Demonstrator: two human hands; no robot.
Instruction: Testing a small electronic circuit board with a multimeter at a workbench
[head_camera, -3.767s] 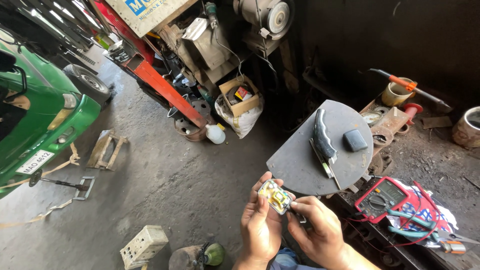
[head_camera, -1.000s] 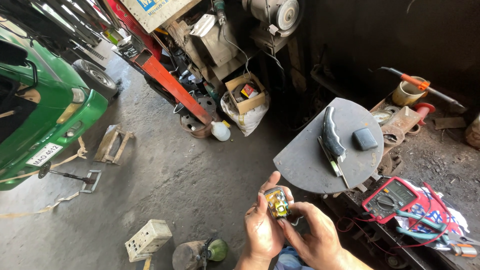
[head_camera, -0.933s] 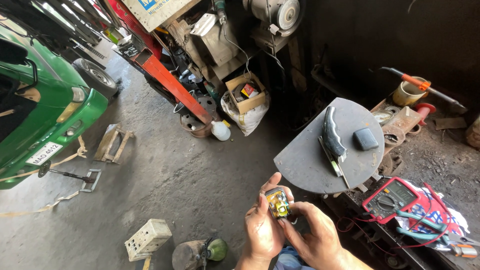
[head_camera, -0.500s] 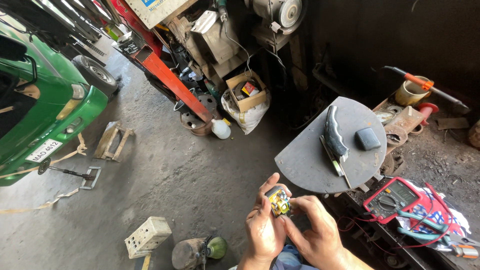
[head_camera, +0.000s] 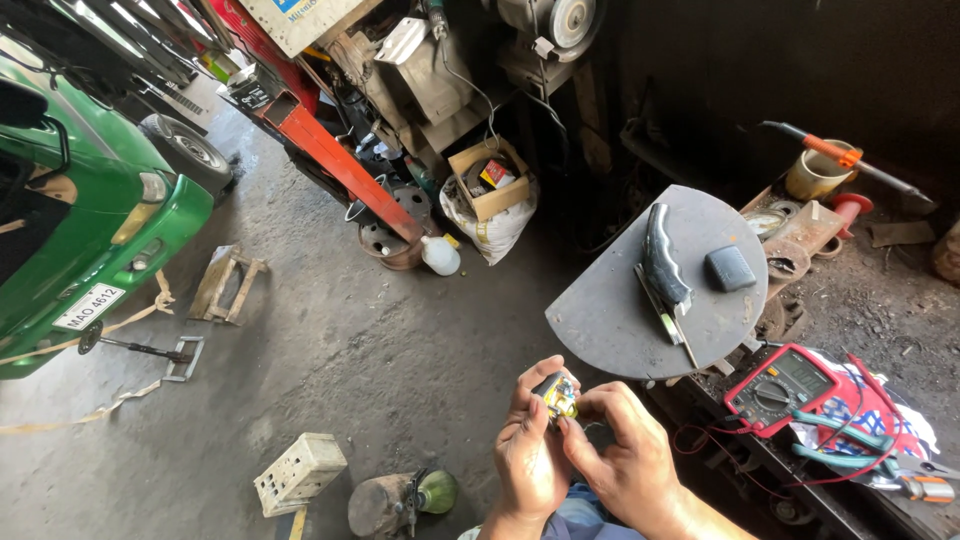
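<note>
A small boxy electrical part with a black casing and yellow and metallic innards (head_camera: 556, 394) is held up in the air, low in the view, above the grey concrete floor. It is pinched between the fingertips of both hands, tilted, with its open yellow side turned upward and partly hidden by fingers

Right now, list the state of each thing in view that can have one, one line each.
small component: held up, pinched by both hands
left hand: gripping it
right hand: gripping it
multimeter: lying flat, leads attached
cardboard box: open
green car: parked
</note>
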